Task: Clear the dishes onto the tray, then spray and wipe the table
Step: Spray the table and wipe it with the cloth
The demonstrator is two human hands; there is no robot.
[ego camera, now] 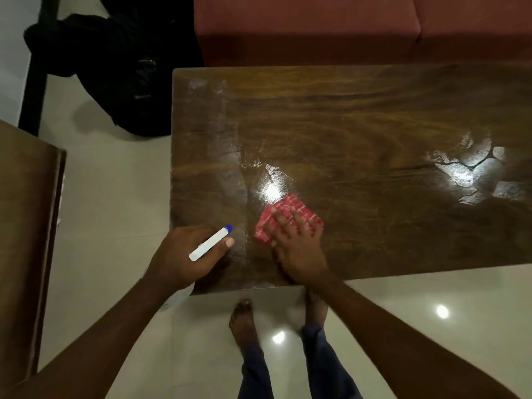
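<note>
Clock: read on the frame, 12 o'clock being the far side.
Edges: dark glossy wooden table; its left edge runs from 11 down to 7 o'clock and its near edge runs from 7 toward 3 o'clock. The near-left corner sits under the left wrist.
Open room: from the cloth, open wood top runs on toward 12 and 3 o'clock. Pale tiled floor borders the table at 9 and 6 o'clock.
Surface: wet, with smeared streaks. Lamp glare lies just at 11 o'clock of the cloth, and pooled wet patches shine at 3 o'clock.
Room: maroon upholstered sofa at 12, close to the far edge; black bag on the floor at 10; second brown wooden top at 9; bare feet at 6.
Cloth: folded red-and-white patterned cloth, flat on the table near the near-left corner.
Right hand: fingers spread, pressing flat on the cloth, palm trailing toward 6 o'clock.
Left hand: at 9 o'clock of the cloth, apart from it, fingers curled around a slim white sprayer with a blue tip, tip pointing toward 1 o'clock.
</note>
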